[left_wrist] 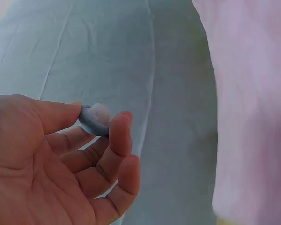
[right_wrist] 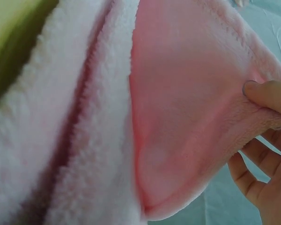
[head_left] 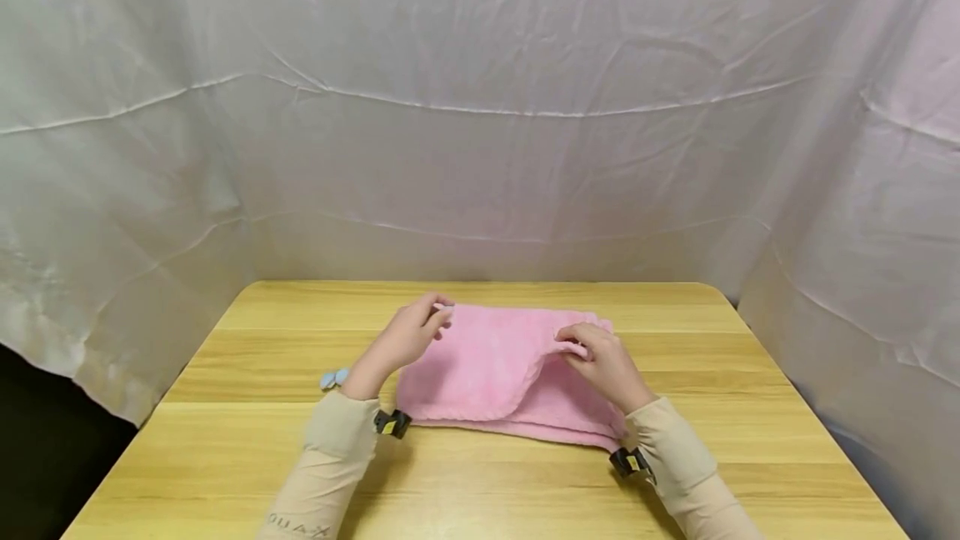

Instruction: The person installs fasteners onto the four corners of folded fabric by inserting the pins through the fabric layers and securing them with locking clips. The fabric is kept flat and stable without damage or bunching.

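A folded pink fleecy cloth point(head_left: 480, 365) lies on the table. At its right side my right hand point(head_left: 602, 361) lifts a corner of the upper layer, pinched between thumb and fingers; the right wrist view shows the raised pink flap point(right_wrist: 192, 108) with the thumb on its face. Above the cloth's far left corner, my left hand point(head_left: 407, 332) pinches a small round piece point(left_wrist: 96, 119), grey-blue with a paler top, between thumb and fingers. Its exact kind I cannot tell. Lower layers of the cloth show under the raised corner.
Beside my left wrist, small light blue round pieces point(head_left: 327, 380) lie on the wooden table point(head_left: 247, 440). Pale hanging fabric point(head_left: 480, 173) encloses the table at the back and both sides. A black camera point(head_left: 393, 424) is strapped at my left wrist, another camera point(head_left: 632, 462) at my right.
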Action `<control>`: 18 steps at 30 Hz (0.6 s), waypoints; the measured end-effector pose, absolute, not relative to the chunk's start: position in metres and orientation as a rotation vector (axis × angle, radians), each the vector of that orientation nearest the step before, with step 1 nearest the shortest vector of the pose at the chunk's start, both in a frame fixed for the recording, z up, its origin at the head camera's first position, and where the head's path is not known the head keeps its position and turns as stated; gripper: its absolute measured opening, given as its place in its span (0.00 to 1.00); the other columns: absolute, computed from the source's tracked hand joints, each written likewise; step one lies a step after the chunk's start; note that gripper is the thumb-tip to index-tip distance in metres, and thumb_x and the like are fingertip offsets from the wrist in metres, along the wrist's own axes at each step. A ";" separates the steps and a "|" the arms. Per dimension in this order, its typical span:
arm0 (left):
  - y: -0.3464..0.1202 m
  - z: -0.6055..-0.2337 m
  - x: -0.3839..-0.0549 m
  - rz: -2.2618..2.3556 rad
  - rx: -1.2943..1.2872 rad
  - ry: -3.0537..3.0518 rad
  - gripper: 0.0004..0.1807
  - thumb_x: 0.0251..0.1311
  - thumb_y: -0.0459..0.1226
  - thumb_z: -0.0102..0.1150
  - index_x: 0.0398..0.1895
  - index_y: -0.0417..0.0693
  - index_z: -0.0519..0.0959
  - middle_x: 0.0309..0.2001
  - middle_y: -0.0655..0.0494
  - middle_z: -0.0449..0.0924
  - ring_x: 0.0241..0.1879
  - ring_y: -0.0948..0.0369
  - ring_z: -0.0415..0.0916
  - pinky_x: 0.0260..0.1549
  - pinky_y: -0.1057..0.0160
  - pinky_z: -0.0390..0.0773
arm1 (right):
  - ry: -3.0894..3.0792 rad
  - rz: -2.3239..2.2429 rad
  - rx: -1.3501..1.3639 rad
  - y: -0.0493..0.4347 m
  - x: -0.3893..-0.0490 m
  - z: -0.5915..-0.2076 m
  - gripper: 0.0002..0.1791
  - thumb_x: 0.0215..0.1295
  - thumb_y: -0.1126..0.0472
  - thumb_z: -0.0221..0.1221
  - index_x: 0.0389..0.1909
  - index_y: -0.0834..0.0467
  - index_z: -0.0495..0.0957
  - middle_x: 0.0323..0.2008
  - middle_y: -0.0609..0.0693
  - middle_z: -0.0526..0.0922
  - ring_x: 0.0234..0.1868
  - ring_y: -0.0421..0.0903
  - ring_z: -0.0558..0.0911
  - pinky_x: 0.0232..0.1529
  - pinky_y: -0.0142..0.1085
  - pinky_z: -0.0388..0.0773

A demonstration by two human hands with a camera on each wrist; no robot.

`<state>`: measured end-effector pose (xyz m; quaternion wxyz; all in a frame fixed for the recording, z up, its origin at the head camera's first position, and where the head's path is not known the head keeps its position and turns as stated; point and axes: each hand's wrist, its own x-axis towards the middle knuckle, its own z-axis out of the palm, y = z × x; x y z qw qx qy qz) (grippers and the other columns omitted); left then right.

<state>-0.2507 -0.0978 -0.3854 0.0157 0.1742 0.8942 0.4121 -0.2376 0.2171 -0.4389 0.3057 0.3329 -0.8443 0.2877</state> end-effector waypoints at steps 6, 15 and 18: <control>-0.060 -0.386 -0.261 1.366 0.662 2.746 0.15 0.75 0.40 0.44 0.54 0.42 0.75 0.39 0.47 0.84 0.33 0.58 0.79 0.36 0.62 0.79 | -2.228 0.751 0.896 0.217 -0.237 -0.439 0.18 0.42 0.75 0.71 0.35 0.57 0.81 0.34 0.50 0.87 0.37 0.47 0.85 0.40 0.39 0.83; -0.020 -0.400 -0.269 1.475 0.739 2.697 0.16 0.75 0.42 0.43 0.54 0.44 0.77 0.38 0.46 0.84 0.32 0.61 0.78 0.36 0.64 0.79 | -2.212 0.736 0.936 0.218 -0.239 -0.441 0.16 0.43 0.74 0.72 0.35 0.58 0.83 0.33 0.49 0.87 0.36 0.46 0.84 0.40 0.39 0.82; -0.010 -0.405 -0.271 1.530 0.740 2.674 0.17 0.75 0.41 0.43 0.54 0.42 0.78 0.38 0.46 0.85 0.33 0.59 0.79 0.36 0.65 0.79 | -2.211 0.733 0.953 0.218 -0.239 -0.441 0.16 0.43 0.73 0.72 0.35 0.58 0.83 0.33 0.49 0.87 0.36 0.47 0.84 0.40 0.40 0.82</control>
